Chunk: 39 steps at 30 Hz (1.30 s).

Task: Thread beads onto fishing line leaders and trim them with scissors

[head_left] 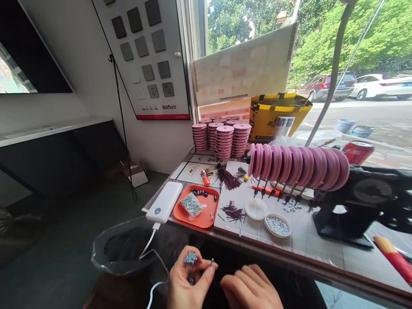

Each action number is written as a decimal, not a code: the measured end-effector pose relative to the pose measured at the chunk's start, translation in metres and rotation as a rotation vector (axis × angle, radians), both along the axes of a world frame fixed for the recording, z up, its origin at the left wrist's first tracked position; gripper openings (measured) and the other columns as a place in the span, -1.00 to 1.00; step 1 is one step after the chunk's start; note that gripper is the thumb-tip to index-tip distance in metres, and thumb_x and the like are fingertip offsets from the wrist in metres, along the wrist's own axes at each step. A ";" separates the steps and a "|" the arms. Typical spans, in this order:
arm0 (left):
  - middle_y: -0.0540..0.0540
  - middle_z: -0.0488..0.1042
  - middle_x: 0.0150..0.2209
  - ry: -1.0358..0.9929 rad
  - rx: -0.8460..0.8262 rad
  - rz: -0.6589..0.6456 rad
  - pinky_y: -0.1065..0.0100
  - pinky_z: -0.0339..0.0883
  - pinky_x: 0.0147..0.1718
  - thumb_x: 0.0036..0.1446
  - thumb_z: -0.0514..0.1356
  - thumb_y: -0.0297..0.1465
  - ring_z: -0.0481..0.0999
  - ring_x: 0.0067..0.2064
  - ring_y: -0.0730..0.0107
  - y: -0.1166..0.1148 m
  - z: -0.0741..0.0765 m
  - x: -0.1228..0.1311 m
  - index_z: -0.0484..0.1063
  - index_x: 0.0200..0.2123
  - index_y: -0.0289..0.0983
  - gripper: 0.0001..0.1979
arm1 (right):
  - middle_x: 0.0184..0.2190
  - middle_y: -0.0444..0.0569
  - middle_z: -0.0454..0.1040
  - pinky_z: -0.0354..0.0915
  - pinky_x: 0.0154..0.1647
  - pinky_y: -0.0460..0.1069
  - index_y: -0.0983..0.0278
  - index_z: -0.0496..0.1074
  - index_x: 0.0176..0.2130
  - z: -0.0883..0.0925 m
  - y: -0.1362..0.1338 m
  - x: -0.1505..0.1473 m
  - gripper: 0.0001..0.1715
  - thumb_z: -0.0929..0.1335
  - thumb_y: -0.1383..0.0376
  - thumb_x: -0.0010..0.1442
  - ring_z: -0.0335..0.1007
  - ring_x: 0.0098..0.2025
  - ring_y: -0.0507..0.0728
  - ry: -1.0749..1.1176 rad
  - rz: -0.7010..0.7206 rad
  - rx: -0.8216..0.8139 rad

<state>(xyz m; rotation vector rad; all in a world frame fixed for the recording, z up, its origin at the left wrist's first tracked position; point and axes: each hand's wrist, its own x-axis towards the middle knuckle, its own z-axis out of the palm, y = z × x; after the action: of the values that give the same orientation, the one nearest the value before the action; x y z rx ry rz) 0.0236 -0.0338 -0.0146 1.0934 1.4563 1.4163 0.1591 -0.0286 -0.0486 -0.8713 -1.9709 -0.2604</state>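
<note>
In front of the table's near edge, my left hand (187, 285) is closed around a bundle of thin wire pins with blue-grey bead heads (190, 258). Its thumb and index finger pinch a single small pin (211, 262), set apart from the bundle. Just to the right is my right hand (249, 286), with its fingers curled in and their tips hidden; I cannot make out what it holds. Nearest on the table are a bowl of grey-white beads (277, 225), a pile of short dark purple strips (232, 211) and a round white lid-like piece (255, 209).
An orange tray (202, 221) carries a bag of small pieces and black parts. Beside it lies a white power bank (165, 201). Pink discs (299, 166) hang along a black stand (349, 210). Stacked pink spools (224, 141) and a yellow bag (265, 118) stand behind.
</note>
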 end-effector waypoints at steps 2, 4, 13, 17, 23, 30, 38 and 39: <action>0.07 0.50 -0.64 -0.004 0.000 -0.001 0.48 0.22 -0.53 -0.21 0.35 -0.36 0.51 -0.53 0.37 0.000 0.000 0.000 0.27 -0.55 -0.18 -0.74 | -0.70 -0.22 0.23 0.04 -0.53 -0.10 0.26 0.29 -0.47 -0.001 0.000 0.000 -0.76 0.22 0.51 0.18 0.10 -0.64 -0.02 -0.009 0.006 -0.007; 0.08 0.50 -0.65 0.001 0.007 -0.001 0.49 0.23 -0.51 -0.21 0.34 -0.39 0.51 -0.53 0.39 0.000 0.001 0.000 0.26 -0.55 -0.18 -0.75 | -0.70 -0.22 0.24 0.04 -0.54 -0.10 0.26 0.28 -0.48 0.001 0.001 0.000 -0.75 0.21 0.50 0.19 0.10 -0.65 -0.02 -0.010 0.006 0.002; 0.09 0.49 -0.64 -0.002 -0.005 0.000 0.50 0.23 -0.49 -0.22 0.33 -0.40 0.49 -0.52 0.41 0.001 0.001 0.000 0.26 -0.55 -0.18 -0.76 | -0.73 -0.22 0.21 0.02 -0.55 -0.10 0.26 0.28 -0.52 0.006 0.001 -0.005 -0.70 0.20 0.50 0.20 0.07 -0.66 -0.02 0.016 -0.022 0.028; 0.09 0.49 -0.64 0.019 0.000 -0.011 0.49 0.24 -0.46 -0.20 0.32 -0.38 0.49 -0.51 0.41 0.000 0.001 -0.001 0.26 -0.54 -0.19 -0.76 | -0.75 -0.22 0.19 0.01 -0.57 -0.10 0.26 0.27 -0.55 0.008 0.002 -0.007 -0.66 0.19 0.50 0.21 0.04 -0.67 -0.02 0.074 -0.027 0.041; 0.08 0.50 -0.63 0.030 0.004 -0.017 0.51 0.22 -0.49 -0.17 0.32 -0.36 0.47 -0.52 0.43 -0.001 0.000 -0.001 0.25 -0.54 -0.20 -0.76 | -0.74 -0.22 0.20 0.02 -0.56 -0.11 0.27 0.28 -0.54 0.011 0.002 -0.006 -0.68 0.20 0.52 0.18 0.05 -0.67 -0.02 0.088 -0.016 0.026; 0.09 0.49 -0.63 0.055 0.010 -0.022 0.55 0.17 -0.52 -0.16 0.31 -0.36 0.43 -0.54 0.48 0.000 -0.006 -0.003 0.24 -0.53 -0.20 -0.76 | -0.72 -0.23 0.22 0.05 -0.56 -0.10 0.26 0.28 -0.51 0.001 0.001 -0.003 -0.72 0.22 0.48 0.20 0.09 -0.66 -0.03 -0.009 0.000 0.008; 0.07 0.50 -0.63 0.076 0.015 -0.025 0.53 0.17 -0.52 -0.15 0.31 -0.34 0.41 -0.55 0.47 -0.001 -0.005 -0.003 0.23 -0.54 -0.20 -0.74 | -0.71 -0.22 0.23 0.07 -0.55 -0.11 0.26 0.28 -0.49 -0.002 0.000 -0.002 -0.76 0.23 0.50 0.17 0.10 -0.65 -0.03 -0.032 0.009 -0.008; 0.07 0.50 -0.63 0.076 0.017 -0.024 0.53 0.19 -0.51 -0.16 0.31 -0.35 0.42 -0.53 0.46 -0.001 -0.004 -0.003 0.23 -0.54 -0.20 -0.75 | -0.71 -0.22 0.23 0.07 -0.55 -0.11 0.26 0.28 -0.49 -0.002 0.000 -0.002 -0.76 0.23 0.50 0.16 0.10 -0.65 -0.03 -0.035 0.009 -0.008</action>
<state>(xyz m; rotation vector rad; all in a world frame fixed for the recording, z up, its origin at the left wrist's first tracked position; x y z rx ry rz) 0.0208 -0.0347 -0.0186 1.1831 1.4817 1.3861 0.1574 -0.0282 -0.0503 -0.8683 -2.0088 -0.2642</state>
